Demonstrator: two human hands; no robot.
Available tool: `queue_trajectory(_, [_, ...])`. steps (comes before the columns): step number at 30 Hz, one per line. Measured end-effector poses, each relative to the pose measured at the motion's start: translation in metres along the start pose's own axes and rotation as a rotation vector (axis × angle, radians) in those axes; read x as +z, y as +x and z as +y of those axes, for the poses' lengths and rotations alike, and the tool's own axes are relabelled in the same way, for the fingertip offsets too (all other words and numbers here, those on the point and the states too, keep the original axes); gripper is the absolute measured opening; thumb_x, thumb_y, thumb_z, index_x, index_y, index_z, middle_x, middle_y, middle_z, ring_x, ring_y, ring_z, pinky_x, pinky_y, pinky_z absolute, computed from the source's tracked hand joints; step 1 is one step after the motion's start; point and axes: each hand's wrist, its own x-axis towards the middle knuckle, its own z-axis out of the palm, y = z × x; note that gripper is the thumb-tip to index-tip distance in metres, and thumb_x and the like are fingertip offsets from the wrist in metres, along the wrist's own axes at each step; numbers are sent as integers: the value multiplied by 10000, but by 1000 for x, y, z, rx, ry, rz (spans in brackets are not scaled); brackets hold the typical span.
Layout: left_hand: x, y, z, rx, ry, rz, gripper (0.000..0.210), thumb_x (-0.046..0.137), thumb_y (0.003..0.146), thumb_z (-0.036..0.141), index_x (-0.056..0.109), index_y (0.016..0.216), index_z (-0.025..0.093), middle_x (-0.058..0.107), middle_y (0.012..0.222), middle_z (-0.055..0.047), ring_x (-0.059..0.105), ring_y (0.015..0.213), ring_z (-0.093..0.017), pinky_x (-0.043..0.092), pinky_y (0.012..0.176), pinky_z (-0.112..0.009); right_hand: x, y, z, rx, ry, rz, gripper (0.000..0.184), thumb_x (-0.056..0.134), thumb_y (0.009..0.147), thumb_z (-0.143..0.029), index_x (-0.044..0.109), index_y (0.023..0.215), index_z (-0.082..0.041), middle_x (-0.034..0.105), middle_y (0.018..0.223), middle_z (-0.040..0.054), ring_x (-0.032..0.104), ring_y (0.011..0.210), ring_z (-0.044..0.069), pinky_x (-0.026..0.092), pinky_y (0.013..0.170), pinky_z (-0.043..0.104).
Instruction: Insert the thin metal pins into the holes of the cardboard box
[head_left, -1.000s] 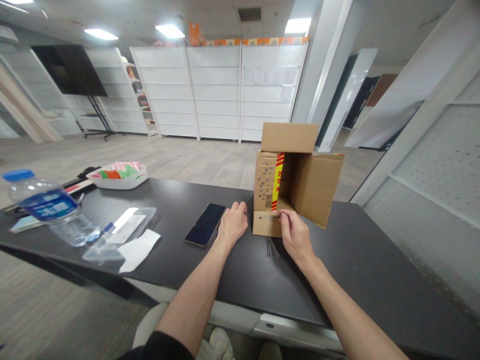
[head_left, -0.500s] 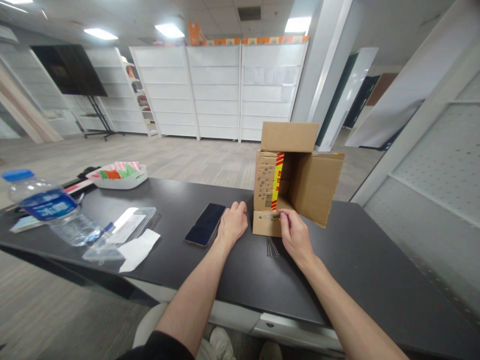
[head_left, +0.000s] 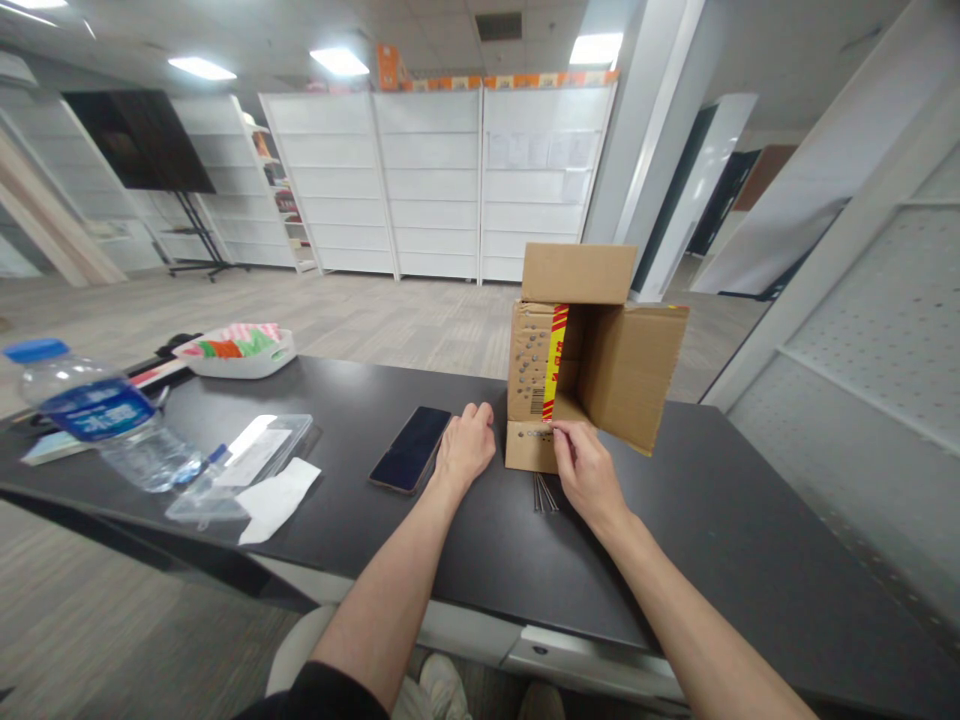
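Near the far edge of the tabletop (head_left: 720,540), right of its middle, the cardboard box (head_left: 630,370) stands with its mouth toward me. My right hand (head_left: 591,468) is at its lower flap (head_left: 531,455); the grip is narrow, thumb and forefinger drawn together, and whether something slim sits between them I cannot tell. My left hand (head_left: 465,447) rests by the phone (head_left: 409,450), fingers loosely bent, underside hidden, so I cannot tell how wide that grip is. I judge the step in hand to be fine fingertip work along the flap's row of small spots; the next move seems to call for a light, exact pinch and a steady box. Matt brown board carries glossy yellow-and-red tape (head_left: 553,370) beside a grey-dotted left panel (head_left: 527,360). Between flap and near edge, slender metal nails (head_left: 541,495) fan out on smooth black.
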Motion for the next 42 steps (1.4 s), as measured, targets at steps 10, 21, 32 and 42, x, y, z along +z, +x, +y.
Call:
queue_trajectory(10, [0,-1,0,-11,12,-6,207,424,934,148,562,1058,240,613,1076,-59,636,925,-189,451,863,-319,-2,0,-3,-36,-26,-13,248,419,1022,-273,654,1059,-203,711,982,115,659,932,263,524,851,427])
queue_trajectory(21, [-2,-1,2,-15,8,-6,216,416,932,144,565,1054,242,615,1067,-54,636,911,-188,452,859,-317,1,-1,5,-31,-93,-45,225,444,1010,-262,659,1039,-203,720,1000,103,650,959,269,475,846,419])
queue_trajectory(32, [0,0,0,10,16,17,195,420,927,140,557,1028,235,613,1046,-54,639,901,-193,448,837,-318,3,-1,6,-18,-195,-55,212,471,1003,-259,678,999,-210,713,947,81,634,927,253,404,775,368])
queue_trajectory(42, [-1,-1,1,1,21,5,211,415,929,143,562,1048,237,612,1066,-57,637,889,-191,446,820,-321,3,1,6,11,-293,-71,208,475,1004,-252,678,985,-209,713,945,71,633,937,242,369,781,348])
